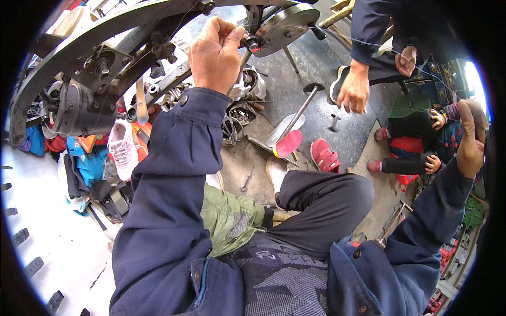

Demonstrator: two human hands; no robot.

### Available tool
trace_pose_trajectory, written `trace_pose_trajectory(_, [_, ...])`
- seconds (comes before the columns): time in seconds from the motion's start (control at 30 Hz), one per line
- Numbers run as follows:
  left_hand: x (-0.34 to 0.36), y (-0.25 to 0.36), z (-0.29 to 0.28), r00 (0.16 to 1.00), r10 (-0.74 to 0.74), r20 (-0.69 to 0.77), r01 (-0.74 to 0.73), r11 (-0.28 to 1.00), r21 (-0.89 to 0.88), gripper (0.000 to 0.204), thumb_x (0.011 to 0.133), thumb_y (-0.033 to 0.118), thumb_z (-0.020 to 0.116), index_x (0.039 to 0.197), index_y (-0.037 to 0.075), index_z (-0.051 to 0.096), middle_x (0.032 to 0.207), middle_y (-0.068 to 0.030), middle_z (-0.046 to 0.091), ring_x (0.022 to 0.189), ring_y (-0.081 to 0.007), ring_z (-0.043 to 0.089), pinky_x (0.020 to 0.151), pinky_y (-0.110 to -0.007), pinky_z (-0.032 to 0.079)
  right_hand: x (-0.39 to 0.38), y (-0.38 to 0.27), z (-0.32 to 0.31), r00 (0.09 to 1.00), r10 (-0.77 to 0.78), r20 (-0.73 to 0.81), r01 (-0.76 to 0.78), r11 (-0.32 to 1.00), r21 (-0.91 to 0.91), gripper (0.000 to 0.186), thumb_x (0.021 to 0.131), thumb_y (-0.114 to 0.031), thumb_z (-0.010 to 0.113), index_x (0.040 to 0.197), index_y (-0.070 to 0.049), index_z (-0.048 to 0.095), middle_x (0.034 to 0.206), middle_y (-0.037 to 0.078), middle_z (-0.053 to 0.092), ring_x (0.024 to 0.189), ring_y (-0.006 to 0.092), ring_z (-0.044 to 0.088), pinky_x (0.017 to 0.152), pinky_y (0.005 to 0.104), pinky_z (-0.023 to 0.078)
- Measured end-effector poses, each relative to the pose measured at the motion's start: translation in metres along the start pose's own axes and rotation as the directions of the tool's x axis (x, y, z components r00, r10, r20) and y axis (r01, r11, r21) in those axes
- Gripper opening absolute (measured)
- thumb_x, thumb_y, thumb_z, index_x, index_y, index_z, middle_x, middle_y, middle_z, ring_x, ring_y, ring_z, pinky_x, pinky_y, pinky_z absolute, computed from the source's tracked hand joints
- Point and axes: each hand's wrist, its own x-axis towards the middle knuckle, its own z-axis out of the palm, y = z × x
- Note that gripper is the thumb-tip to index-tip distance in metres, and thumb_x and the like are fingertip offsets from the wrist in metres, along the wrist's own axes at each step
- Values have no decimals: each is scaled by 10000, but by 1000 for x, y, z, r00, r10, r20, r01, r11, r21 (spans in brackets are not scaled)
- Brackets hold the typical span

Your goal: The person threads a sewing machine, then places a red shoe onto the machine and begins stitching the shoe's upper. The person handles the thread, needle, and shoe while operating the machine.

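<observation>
My left hand (215, 60) is raised beside the steel wheel (282, 30) of a black metal machine (81, 113), thumb and forefinger pinched on a fine pale thread (358, 40). The strand stretches rightward past another person's arm to my right hand (469, 139), lifted at the far right edge with curled fingers closed on it. The other person's hand (352, 88) hangs, fingers bent, over a dark metal sheet (295, 79); their second hand (406, 60) is just behind, near a white-soled shoe (337, 84).
A child in dark trousers (406, 163) sits at right. Below the machine are a metal post (303, 110), a pink insole (289, 145), red shoes (322, 155) and a wrench (246, 179). Shoes and bags (121, 150) pile up at left; tools (390, 224) lie by my right arm.
</observation>
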Motion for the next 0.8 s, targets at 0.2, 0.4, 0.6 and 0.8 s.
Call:
trace_pose_trajectory(0.2, [1,1,0,1000,-21,10,21,1000,-6,111,965,133,732,923,41,687,783,-62,770,697,-147,710,681,-307,536,-15,-90,33,1000,13,-27,-3,943,332,91,949,-74,740,983,9,754,919,82,713,806,161,617,795,304,496])
trace_pose_trajectory(0.4, [-1,4,-1,998,-61,31,61,998,0,123,986,137,707,936,28,679,813,-86,763,712,-173,711,689,-323,533,-44,-193,124,915,-291,281,-41,625,780,108,832,-60,854,899,-51,770,669,93,669,529,249,641,500,358,498])
trace_pose_trajectory(0.6, [-2,8,-4,990,-106,93,109,993,-32,117,1035,93,668,960,9,637,884,-47,739,847,-88,686,817,-256,540,-95,-256,200,843,-462,275,-42,453,890,175,866,-101,810,1009,-75,712,803,95,648,687,314,691,591,430,530])
trace_pose_trajectory(0.8, [-3,8,-5,992,-76,98,78,997,-19,98,1039,89,656,981,10,649,895,-48,743,836,-88,677,812,-252,537,-114,-255,237,785,-473,400,-17,629,777,259,893,-243,813,1086,-89,733,958,87,684,877,319,685,773,446,524])
